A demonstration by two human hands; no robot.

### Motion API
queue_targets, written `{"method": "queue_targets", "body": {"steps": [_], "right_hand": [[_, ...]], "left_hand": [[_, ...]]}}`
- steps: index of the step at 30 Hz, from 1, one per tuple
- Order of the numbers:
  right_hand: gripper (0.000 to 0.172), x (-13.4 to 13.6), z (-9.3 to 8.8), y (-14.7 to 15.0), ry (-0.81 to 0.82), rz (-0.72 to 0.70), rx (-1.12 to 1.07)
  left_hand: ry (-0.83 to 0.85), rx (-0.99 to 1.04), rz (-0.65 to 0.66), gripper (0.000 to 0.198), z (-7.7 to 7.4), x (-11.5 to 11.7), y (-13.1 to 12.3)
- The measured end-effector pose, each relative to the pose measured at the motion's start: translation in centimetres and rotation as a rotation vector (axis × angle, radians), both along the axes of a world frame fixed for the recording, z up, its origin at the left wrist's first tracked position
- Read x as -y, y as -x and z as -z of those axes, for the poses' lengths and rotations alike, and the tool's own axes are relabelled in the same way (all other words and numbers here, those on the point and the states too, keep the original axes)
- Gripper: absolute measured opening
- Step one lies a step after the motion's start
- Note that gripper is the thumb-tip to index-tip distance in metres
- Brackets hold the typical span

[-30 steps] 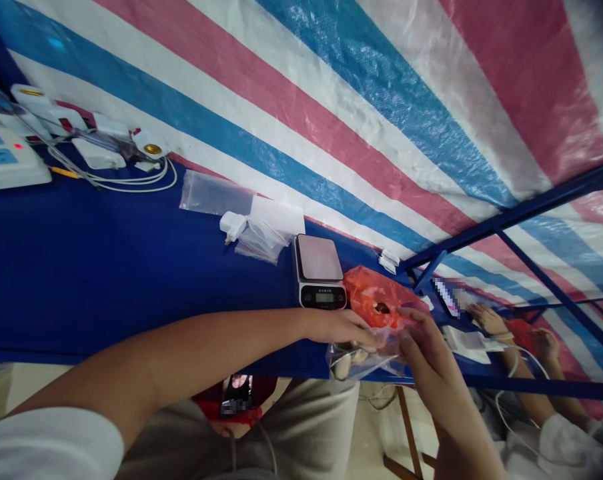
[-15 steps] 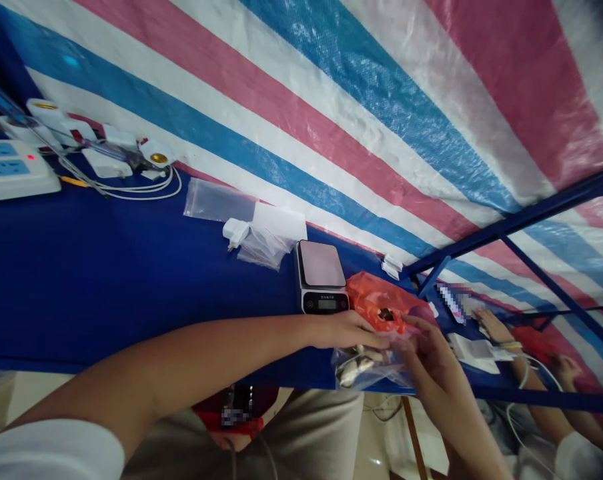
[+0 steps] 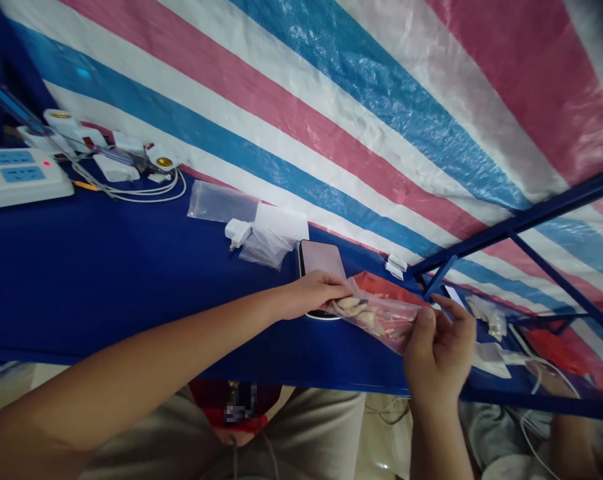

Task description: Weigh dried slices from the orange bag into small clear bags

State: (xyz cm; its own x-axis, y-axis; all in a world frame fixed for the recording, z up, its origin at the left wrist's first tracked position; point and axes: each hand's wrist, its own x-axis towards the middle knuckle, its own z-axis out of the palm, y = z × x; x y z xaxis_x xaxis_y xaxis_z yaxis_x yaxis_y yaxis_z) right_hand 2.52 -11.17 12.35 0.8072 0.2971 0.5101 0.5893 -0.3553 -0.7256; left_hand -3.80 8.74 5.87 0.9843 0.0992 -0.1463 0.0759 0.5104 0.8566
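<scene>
Blue counter (image 3: 141,267) below, the left hand (image 3: 315,292) and right hand (image 3: 439,353) each have their grip clamped on one clear plastic bag (image 3: 374,317).

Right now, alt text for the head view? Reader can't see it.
A bare left hand and right hand hold a clear plastic bag of pale pieces by opposite ends, above a blue table. Beyond are a scale, partly hidden by the left hand, and a red-orange bag; a white power strip sits far left.

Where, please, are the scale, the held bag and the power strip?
Scale (image 3: 323,257): head view, on its top plate.
Held bag (image 3: 373,318): head view, on its filled middle.
Power strip (image 3: 23,175): head view, on a blue socket panel.
</scene>
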Motion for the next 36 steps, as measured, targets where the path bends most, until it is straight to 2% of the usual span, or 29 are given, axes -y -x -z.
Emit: {"method": "queue_targets", "body": {"steps": [4, 8, 10, 13, 17, 21, 24, 28, 31, 36], "right_hand": [[0.04, -0.6, 0.7, 0.0, 0.119, -0.009, 0.089], [0.04, -0.3, 0.4, 0.1, 0.174, -0.06, 0.15], [0.047, -0.3, 0.1, 0.2, 0.203, -0.142, 0.087], [0.056, -0.3, -0.1, 0.5, 0.279, -0.266, -0.075], [0.039, -0.1, 0.2, 0.5, 0.33, -0.33, -0.171], [0.037, 0.1, 0.0, 0.1, 0.311, -0.366, -0.196], [0.037, 0.3, -0.7, 0.1, 0.335, -0.368, -0.174], [0.034, 0.5, -1.3, 0.3, 0.368, -0.351, -0.186], [0.035, 0.5, -1.2, 0.5, 0.318, -0.337, -0.238], [0.034, 0.5, -0.7, 0.4, 0.29, -0.325, -0.264]], "left_hand": [[0.113, -0.041, -0.14, 0.038, 0.9, 0.5, 0.5], [0.2, -0.044, -0.092, 0.043, 1.4, 1.3, 0.6], [0.219, -0.008, -0.078, 0.047, 1.5, 1.8, 0.7], [0.185, 0.049, -0.128, 0.051, 1.4, 2.3, 0.9], [0.097, 0.067, -0.214, 0.05, 1.2, 2.3, 1.1], [0.072, 0.01, -0.259, 0.047, 1.3, 2.3, 0.9], [0.12, -0.035, -0.19, 0.051, 1.5, 2.4, 0.8], [0.095, 0.005, -0.102, 0.059, 1.4, 2.6, 1.0], [0.114, 0.035, -0.111, 0.063, 1.2, 2.4, 1.1], [0.183, 0.047, -0.044, 0.066, 1.7, 2.2, 1.1]]}}
